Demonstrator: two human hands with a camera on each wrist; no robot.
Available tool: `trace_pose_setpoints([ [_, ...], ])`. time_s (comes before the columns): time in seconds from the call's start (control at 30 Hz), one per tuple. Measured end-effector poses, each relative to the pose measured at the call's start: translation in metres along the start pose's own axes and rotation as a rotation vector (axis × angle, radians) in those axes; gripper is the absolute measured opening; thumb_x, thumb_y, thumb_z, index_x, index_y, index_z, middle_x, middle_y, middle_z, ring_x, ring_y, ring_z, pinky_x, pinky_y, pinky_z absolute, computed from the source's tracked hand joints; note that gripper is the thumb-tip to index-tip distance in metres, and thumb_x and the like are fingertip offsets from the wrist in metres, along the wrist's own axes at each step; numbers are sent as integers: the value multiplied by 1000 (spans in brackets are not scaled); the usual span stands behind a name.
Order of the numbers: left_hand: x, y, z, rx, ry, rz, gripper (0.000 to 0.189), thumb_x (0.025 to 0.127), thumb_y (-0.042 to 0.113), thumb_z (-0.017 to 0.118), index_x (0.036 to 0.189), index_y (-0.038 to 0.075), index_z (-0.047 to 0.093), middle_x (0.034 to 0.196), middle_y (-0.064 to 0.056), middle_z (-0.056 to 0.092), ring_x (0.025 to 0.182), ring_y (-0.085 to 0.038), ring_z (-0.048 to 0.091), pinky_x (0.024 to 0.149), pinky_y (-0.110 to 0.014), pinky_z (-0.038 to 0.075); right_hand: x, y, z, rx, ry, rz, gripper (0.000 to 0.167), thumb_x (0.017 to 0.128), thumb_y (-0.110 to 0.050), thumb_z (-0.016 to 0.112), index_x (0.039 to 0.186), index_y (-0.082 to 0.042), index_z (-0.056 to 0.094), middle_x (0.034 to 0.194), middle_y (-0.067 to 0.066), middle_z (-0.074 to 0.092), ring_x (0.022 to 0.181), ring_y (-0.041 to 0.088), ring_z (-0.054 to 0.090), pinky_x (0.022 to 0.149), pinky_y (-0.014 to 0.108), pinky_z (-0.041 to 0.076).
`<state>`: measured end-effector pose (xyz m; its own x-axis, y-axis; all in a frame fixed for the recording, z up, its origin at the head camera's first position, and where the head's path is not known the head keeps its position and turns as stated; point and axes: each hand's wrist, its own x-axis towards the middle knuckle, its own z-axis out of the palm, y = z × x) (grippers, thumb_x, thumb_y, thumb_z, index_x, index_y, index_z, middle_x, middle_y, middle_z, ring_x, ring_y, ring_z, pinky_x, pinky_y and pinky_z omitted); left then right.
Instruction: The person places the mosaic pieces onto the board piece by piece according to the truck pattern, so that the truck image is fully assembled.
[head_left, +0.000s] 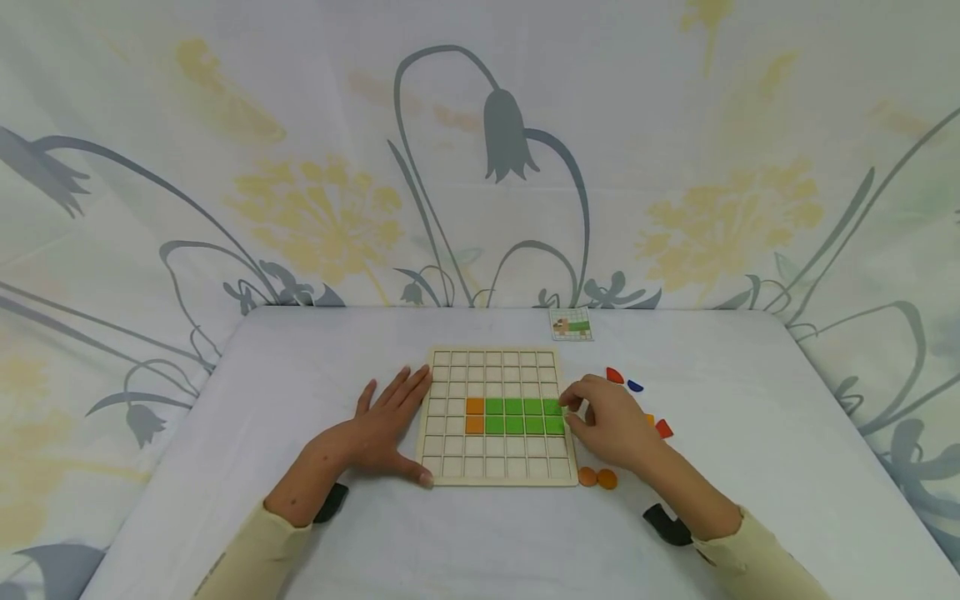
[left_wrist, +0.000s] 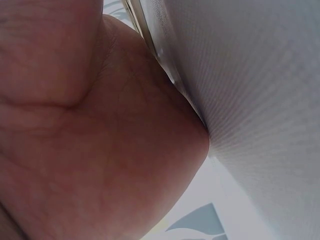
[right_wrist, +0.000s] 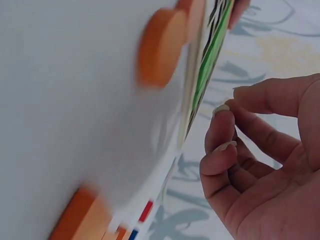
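Pale wooden square grid board (head_left: pixel 497 447) lies in from far edge of white-covered desk (head_left: pixel 315 375). Left hand (head_left: pixel 381 432): fingers straight, spread, at board's left edge. Right hand (head_left: pixel 613 421): empty, fingers loosely curled at right edge, beside green square tiles (head_left: pixel 513 415).

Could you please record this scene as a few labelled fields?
Board: pale, gridded, flat on the table
On the board: eight green squares, two orange squares left of them
Left hand: fingers spread along the board's left edge
Right hand: at the right edge, no piece visible in its fingers
Beside the board: two orange discs, red pieces, blue piece
Picture card: beyond the far right corner
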<state>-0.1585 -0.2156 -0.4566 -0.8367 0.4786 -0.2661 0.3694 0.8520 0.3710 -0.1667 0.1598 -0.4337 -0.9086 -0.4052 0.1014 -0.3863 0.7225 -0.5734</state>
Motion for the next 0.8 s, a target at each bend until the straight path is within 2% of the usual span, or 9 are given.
trace_pose_setpoints([
  [0.3, 0, 0, 0, 1, 5, 4, 145, 71, 73, 87, 172, 11, 3, 180, -6, -4, 165, -33, -11, 124, -71, -6, -26, 30, -25, -82, 78, 55, 19, 88, 1, 79, 105, -6, 76, 98, 0, 68, 71, 11, 52, 63, 25, 48],
  [0.5, 0, 0, -1, -7, 1, 3, 145, 72, 73, 87, 172, 10, 3, 180, -6, -4, 165, -33, -11, 124, -70, -7, -38, 46, -38, -102, 66, 92, 21, 87, 0, 81, 106, -5, 76, 102, 4, 68, 72, 14, 52, 58, 24, 48],
  [0.8, -2, 0, -1, -3, 19, 29, 145, 72, 74, 86, 172, 8, 4, 180, -8, -2, 165, -34, -8, 124, -72, -4, -46, 60, -45, -140, 38, 137, 19, 87, -3, 82, 105, -3, 77, 102, 5, 68, 76, 16, 54, 63, 26, 50],
])
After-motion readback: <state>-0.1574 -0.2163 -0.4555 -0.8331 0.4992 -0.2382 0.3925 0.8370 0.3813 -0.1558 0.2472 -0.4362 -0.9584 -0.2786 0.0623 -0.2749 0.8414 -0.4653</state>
